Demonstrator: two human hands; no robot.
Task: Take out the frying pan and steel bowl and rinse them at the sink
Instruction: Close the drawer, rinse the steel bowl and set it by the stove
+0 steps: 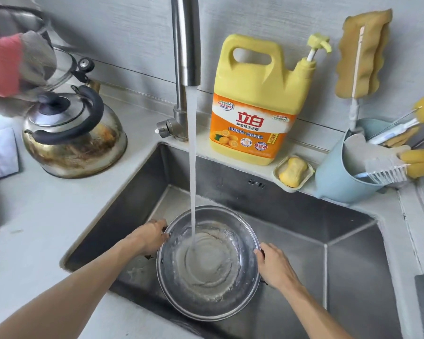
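Note:
A round steel bowl sits low in the steel sink, under the running tap. A stream of water falls into the bowl's middle and swirls there. My left hand grips the bowl's left rim, fingers curled over the edge. My right hand grips the right rim the same way. No frying pan can be made out in this view.
A stained steel kettle stands on the counter at the left. Behind the sink are a yellow detergent jug, a soap dish and a blue caddy with brushes. A sponge hangs on the wall.

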